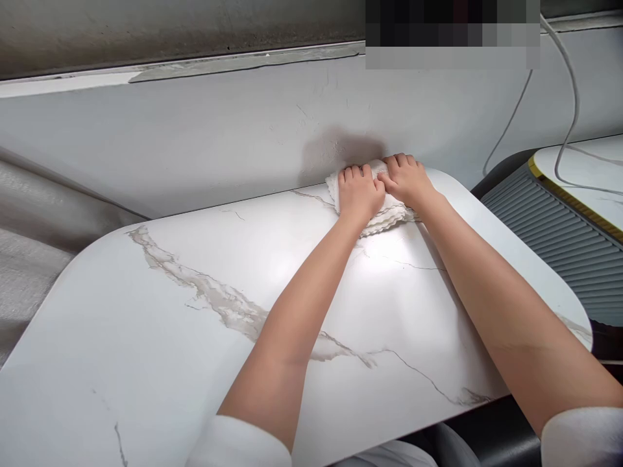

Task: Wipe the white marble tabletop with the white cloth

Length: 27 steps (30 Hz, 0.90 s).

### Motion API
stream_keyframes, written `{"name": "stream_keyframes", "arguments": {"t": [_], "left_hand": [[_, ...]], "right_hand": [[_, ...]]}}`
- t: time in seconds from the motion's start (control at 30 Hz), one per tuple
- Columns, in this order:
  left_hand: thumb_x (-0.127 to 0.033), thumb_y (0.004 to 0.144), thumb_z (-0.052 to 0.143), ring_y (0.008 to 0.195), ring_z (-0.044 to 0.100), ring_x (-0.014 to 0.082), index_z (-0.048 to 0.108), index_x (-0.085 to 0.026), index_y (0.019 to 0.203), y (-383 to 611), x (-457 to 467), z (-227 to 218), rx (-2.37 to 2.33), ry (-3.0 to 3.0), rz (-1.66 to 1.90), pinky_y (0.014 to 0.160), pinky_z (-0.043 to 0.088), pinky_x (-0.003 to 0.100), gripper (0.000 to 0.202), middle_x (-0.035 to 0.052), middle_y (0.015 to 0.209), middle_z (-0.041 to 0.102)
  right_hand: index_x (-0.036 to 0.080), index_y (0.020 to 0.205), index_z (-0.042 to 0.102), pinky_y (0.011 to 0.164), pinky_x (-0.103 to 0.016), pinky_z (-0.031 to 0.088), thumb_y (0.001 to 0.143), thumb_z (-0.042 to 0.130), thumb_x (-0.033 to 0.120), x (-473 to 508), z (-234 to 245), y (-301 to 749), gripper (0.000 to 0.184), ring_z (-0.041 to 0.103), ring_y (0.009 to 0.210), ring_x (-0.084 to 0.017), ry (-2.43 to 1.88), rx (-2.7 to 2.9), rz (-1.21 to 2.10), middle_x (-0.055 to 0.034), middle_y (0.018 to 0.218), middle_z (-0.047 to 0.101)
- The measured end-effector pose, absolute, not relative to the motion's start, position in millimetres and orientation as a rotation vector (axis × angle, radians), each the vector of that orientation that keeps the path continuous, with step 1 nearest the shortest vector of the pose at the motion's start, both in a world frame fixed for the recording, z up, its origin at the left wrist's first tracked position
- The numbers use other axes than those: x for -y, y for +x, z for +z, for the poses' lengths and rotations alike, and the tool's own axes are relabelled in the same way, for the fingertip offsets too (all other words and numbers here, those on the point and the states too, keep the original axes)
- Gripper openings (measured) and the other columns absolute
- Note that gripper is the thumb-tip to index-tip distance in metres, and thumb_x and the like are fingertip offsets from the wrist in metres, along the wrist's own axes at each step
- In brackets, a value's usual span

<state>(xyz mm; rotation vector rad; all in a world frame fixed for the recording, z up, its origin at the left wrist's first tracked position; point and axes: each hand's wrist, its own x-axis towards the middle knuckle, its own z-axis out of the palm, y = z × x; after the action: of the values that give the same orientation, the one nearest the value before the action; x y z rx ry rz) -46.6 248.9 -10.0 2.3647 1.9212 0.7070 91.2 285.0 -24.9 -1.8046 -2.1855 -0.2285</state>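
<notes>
A white cloth [384, 217] lies bunched at the far edge of a white marble-patterned table [195, 324], close to the grey wall. My left hand [359, 192] presses down on the cloth with its fingers curled over it. My right hand [406, 178] rests beside it on the same cloth, fingers bent and gripping its far side. Both arms stretch across the tabletop. Most of the cloth is hidden under the two hands.
A grey wall [219, 136] runs right behind the table. To the right stands a ribbed grey unit [559, 240] with a white, gold-edged top [584, 175], and white cables [569, 84] hang over it. Grey covering [29, 240] lies at the left.
</notes>
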Motion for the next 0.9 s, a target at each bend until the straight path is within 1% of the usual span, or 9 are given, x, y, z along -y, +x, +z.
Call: {"name": "stream_keyframes", "arguments": {"t": [0.1,0.17,0.27,0.33,0.47,0.57,0.63,0.73,0.9], "left_hand": [[-0.024,0.097,0.035,0.119,0.054,0.0264,0.059,-0.012,0.117,-50,-247,-10,-1.929,2.365,0.701,0.112,0.031,0.036,0.033,0.0141,0.121,0.064],[-0.025,0.097,0.035,0.119,0.053,0.0271,0.059,-0.011,0.116,-53,-245,-10,-1.947,2.359,0.7,0.112,0.031,0.036,0.034,0.015,0.122,0.064],[-0.026,0.097,0.034,0.12,0.053,0.0275,0.059,-0.012,0.117,-60,-242,-10,-1.977,2.347,0.697,0.112,0.031,0.038,0.035,0.0145,0.123,0.064],[-0.026,0.097,0.034,0.121,0.053,0.0274,0.059,-0.013,0.118,-66,-238,-10,-1.988,2.336,0.7,0.114,0.03,0.038,0.035,0.0141,0.123,0.064],[-0.026,0.097,0.034,0.128,0.05,0.0276,0.057,-0.012,0.123,-75,-226,-9,-2.001,2.323,0.7,0.118,0.025,0.04,0.038,0.015,0.131,0.062],[-0.026,0.097,0.034,0.134,0.046,0.027,0.054,-0.011,0.13,-80,-210,-8,-2.02,2.306,0.687,0.121,0.023,0.041,0.042,0.0157,0.139,0.057],[-0.026,0.097,0.033,0.138,0.043,0.0268,0.053,-0.009,0.133,-81,-196,-8,-2.027,2.303,0.677,0.122,0.022,0.041,0.044,0.0165,0.144,0.054],[-0.025,0.097,0.032,0.142,0.04,0.0275,0.051,-0.007,0.136,-83,-171,-8,-2.014,2.331,0.658,0.122,0.022,0.044,0.047,0.0178,0.148,0.05],[-0.026,0.099,0.031,0.145,0.035,0.0293,0.045,-0.003,0.142,-84,-123,-6,-1.909,2.415,0.554,0.123,0.02,0.047,0.051,0.0205,0.152,0.045]], "right_hand": [[0.013,0.122,0.055,0.094,-0.052,0.042,0.098,0.022,0.049,-282,-23,86,0.055,0.05,0.117,-0.038,-1.802,2.195,-0.233,-0.021,0.124,0.058],[0.012,0.121,0.055,0.095,-0.052,0.042,0.097,0.024,0.045,-278,-21,80,0.051,0.05,0.118,-0.038,-1.805,2.214,-0.224,-0.0212,0.125,0.058],[0.013,0.12,0.054,0.096,-0.052,0.04,0.096,0.025,0.04,-272,-18,69,0.046,0.05,0.119,-0.038,-1.799,2.23,-0.191,-0.0209,0.127,0.059],[0.015,0.121,0.054,0.097,-0.053,0.039,0.096,0.024,0.039,-267,-17,63,0.045,0.049,0.12,-0.038,-1.777,2.235,-0.17,-0.0201,0.128,0.058],[0.014,0.132,0.051,0.104,-0.051,0.035,0.097,0.022,0.038,-255,-16,53,0.052,0.044,0.127,-0.036,-1.749,2.264,-0.121,-0.0184,0.137,0.054],[0.012,0.143,0.044,0.111,-0.05,0.03,0.097,0.022,0.039,-239,-13,48,0.057,0.038,0.135,-0.034,-1.744,2.285,-0.07,-0.0166,0.148,0.046],[0.012,0.147,0.04,0.114,-0.05,0.027,0.098,0.023,0.038,-225,-11,44,0.058,0.034,0.139,-0.033,-1.768,2.287,-0.049,-0.0159,0.153,0.041],[0.01,0.149,0.038,0.116,-0.049,0.024,0.098,0.025,0.036,-197,-9,41,0.058,0.031,0.142,-0.032,-1.815,2.287,-0.037,-0.0159,0.156,0.037],[0.01,0.148,0.04,0.116,-0.05,0.024,0.098,0.025,0.037,-141,-11,46,0.058,0.032,0.143,-0.032,-1.859,2.228,-0.063,-0.0169,0.155,0.038]]}}
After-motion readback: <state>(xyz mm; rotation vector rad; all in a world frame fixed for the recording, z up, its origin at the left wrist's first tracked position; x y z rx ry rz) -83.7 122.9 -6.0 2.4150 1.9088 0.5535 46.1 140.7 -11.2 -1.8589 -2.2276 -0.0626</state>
